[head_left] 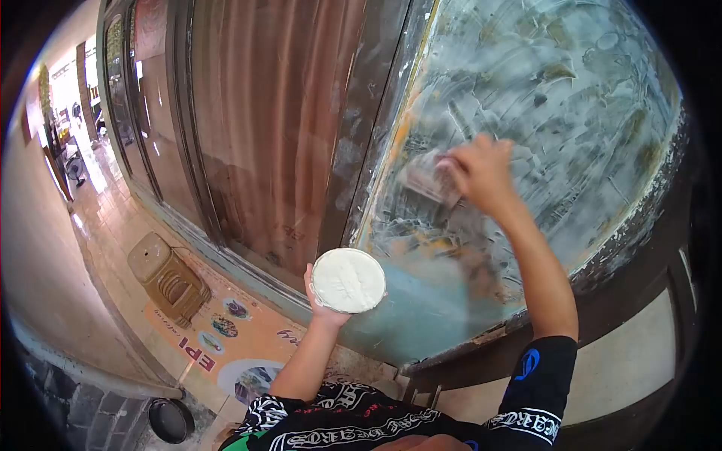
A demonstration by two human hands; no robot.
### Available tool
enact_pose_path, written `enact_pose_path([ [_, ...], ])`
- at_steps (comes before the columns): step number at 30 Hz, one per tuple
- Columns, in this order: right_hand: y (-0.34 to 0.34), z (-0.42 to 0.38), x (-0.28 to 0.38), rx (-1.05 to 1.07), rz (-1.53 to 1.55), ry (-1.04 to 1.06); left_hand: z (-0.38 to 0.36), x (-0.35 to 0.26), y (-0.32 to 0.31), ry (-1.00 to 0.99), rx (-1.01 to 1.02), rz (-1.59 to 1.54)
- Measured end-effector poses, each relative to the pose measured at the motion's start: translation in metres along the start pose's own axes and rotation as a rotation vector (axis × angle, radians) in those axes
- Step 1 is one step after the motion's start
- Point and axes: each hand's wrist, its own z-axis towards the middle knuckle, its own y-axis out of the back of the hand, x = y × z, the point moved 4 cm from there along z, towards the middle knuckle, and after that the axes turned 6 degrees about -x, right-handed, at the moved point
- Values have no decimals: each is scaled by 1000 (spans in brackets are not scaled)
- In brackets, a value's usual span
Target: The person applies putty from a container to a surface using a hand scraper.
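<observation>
My left hand [328, 314] holds up a round tub of white putty [348, 279] from beneath, fingers around its side. The putty's surface looks mostly smooth, with a few streaks. My right hand [485, 174] grips a putty scraper [432, 179], whose flat blade is blurred by motion and lies at or close to the wall panel [556, 143]. White and grey smears of putty cover most of that panel, with dark and orange patches showing through. Its lower part is plainer blue-green. The tub is below and left of the scraper, apart from it.
Left of the panel is a dark-framed window with a brown curtain [274, 98] behind it. A brown plastic stool [169, 274] stands on the tiled floor beside a printed orange banner [226, 338]. A dark round pan [170, 419] sits lower left. Dark wooden framing [639, 301] borders the right.
</observation>
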Motion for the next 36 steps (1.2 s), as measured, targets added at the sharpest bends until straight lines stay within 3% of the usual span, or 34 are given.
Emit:
enact_pose_path([
  [1,-16,-4,6,6,1,-5,-2,-2,0,-6,2,-21],
  [2,-34,-9,12,94,-46,48,-2,-5,0,104,76,-354],
  [4,-39,-4,2,180,-104,90,-5,-2,-5,53,45,-167],
  [6,-12,30,-22,-35,-270,-33,-5,-5,-5,-22,20,27],
  [8,25,49,-47,-347,-136,-139,-7,-7,-4,-29,8,12],
  [13,30,40,-26,-279,-65,-226,-9,-14,-3,-22,46,-25],
  [15,-5,27,5,44,-3,-78,-7,-15,-3,-4,21,-166],
  [18,-40,20,12,239,-190,29,-7,-14,-7,-40,44,3],
  [19,-34,29,5,236,-192,27,-7,-14,-10,-38,47,6],
  [21,5,53,-25,-94,-233,-220,-7,-13,-11,-5,54,-36],
  [24,37,62,-55,-211,-196,-355,-6,-15,-6,-20,52,-19],
  [27,17,43,-19,-28,-82,-214,-5,-18,-5,-29,47,-24],
  [29,-16,22,15,53,-41,3,-5,-22,-4,-44,21,-81],
  [30,-28,20,19,51,-40,-1,-5,-21,-5,-43,20,-77],
  [32,-48,21,24,249,-195,65,-6,-21,-10,-40,16,-59],
  [33,-43,28,16,244,-195,60,-6,-21,-12,-39,18,-52],
  [35,1,56,-12,-82,-208,-173,-8,-19,-15,-7,66,-64],
  [36,14,61,-23,-81,-206,-173,-7,-20,-13,-11,58,-52],
])
